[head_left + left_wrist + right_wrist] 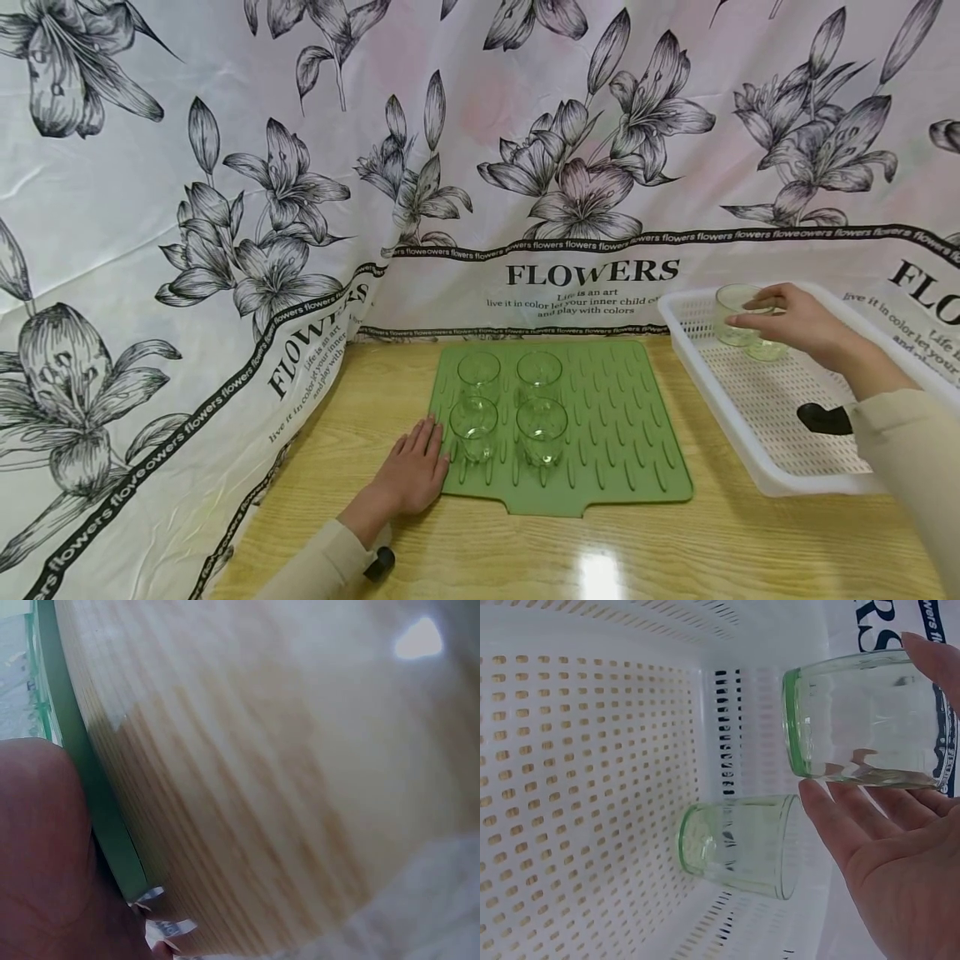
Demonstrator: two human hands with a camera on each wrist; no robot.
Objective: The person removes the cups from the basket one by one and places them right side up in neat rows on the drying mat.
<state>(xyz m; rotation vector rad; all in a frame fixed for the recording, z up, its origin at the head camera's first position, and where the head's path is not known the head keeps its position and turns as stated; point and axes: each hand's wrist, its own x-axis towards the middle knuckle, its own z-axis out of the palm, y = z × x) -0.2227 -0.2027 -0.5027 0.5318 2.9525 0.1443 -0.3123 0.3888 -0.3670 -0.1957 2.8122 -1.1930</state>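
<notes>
My right hand (806,327) grips a clear greenish drinking glass (866,720), thumb on one side and fingers on the other. It is held over the far end of the white basket (731,442). A second glass (739,844) stands in the basket just below it. At the left edge of the green drying mat (622,433), my left hand (411,473) lies palm down with its fingers extended. Next to those fingers are several glasses in two rows on the mat, among them a front left glass (474,427) and a front right glass (542,429).
The mat lies on a light wooden table (487,554), with the basket to its right. A floral curtain (420,283) hangs behind the table and along its left side. Black wrist straps show at both sleeves.
</notes>
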